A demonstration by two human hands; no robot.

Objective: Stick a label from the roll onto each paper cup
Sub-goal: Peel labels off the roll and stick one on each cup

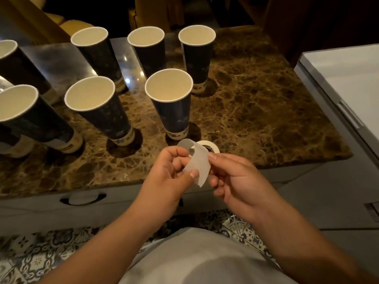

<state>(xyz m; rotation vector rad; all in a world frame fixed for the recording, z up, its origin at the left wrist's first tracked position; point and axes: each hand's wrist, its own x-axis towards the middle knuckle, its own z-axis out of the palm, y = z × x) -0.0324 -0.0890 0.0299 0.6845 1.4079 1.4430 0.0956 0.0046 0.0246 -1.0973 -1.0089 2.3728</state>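
Note:
Several tall dark-blue paper cups with cream insides stand upright on the brown marble table [256,103]; the nearest cup [171,103] is just beyond my hands. A white label roll [211,144] lies flat on the table near the front edge, partly hidden by a curled translucent white label strip [198,160]. My left hand [168,175] pinches the strip's lower left edge with its thumb. My right hand [231,181] pinches the strip's right side. Both hands hover over the table's front edge.
Another cup [96,107] stands left of the nearest one, and more line the back and left. A white chest-like appliance [348,78] stands to the right. A grey drawer front with a handle [83,198] sits under the tabletop. Patterned floor tiles lie below.

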